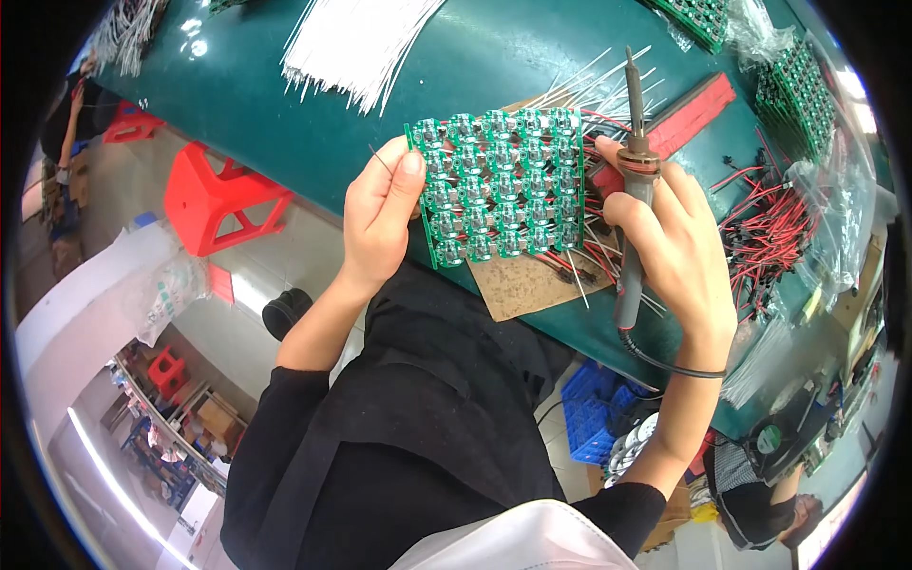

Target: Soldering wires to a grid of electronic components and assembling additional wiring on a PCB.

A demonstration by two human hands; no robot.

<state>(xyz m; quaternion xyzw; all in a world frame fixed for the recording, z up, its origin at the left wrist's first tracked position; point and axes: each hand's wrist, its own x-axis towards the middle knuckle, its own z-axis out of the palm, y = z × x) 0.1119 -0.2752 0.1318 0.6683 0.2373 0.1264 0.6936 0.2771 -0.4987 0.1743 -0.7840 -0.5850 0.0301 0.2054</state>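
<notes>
My left hand (380,218) grips the left edge of a green circuit board panel (503,185), thumb on top. The panel carries rows of small round parts and is tilted above the table. A thin dark strand (380,159) sticks out by the left thumb; its kind is unclear. In my right hand (679,252) is a grey soldering iron (630,285), tip pointing up and away, cable trailing over the wrist. The right fingertips are close to the panel's right edge, where red and white wires (598,252) show; whether they touch it I cannot tell. Brown cardboard (518,290) lies beneath.
White wires (356,47) lie at the back of the green table (237,90). A red block (698,114) sits beyond the iron. Red and black wires (774,228) and stacked green panels (796,100) are at right. A red stool (204,199) stands left.
</notes>
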